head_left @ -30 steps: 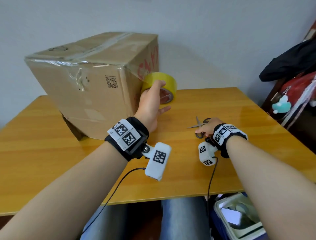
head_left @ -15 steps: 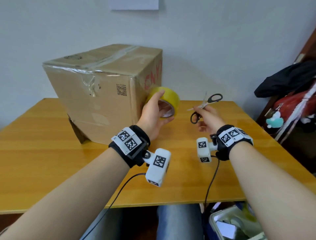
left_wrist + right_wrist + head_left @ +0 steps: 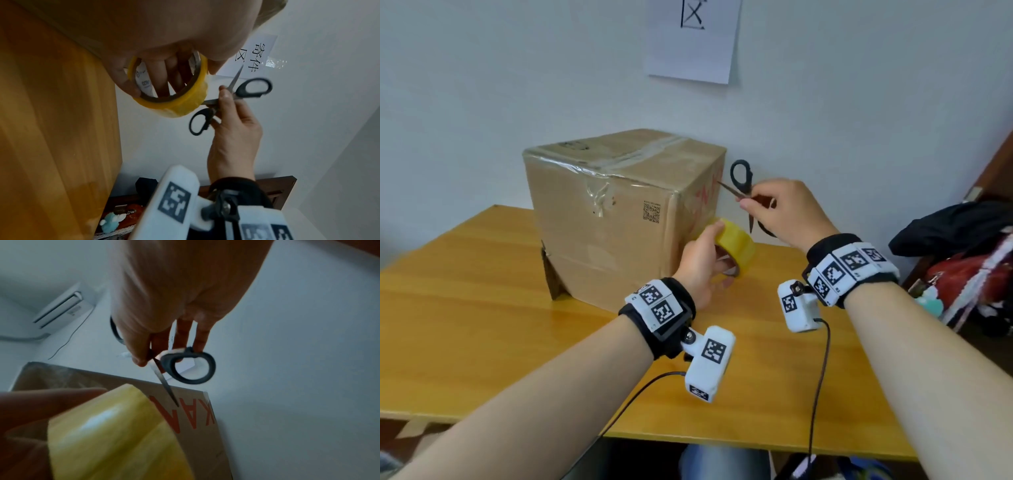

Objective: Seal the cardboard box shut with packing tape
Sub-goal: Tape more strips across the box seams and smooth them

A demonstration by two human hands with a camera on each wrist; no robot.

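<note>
Left hand [image 3: 700, 263]: grip curled through yellow packing-tape roll [image 3: 738, 251], beside brown cardboard box [image 3: 619, 212] on bench [image 3: 482, 308]. Right hand [image 3: 787, 210]: grip pinching black-handled scissors [image 3: 743, 192] by pivot. Reseat fingers into loops; keep strip taut; cut close to roll.

Scissors [image 3: 743, 192] lifted off the table [image 3: 482, 291] — now raised beside the box [image 3: 619, 212]

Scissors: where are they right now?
In the head view the scissors are held up in the right hand, off the table, just right of the box and above the tape roll.
</note>
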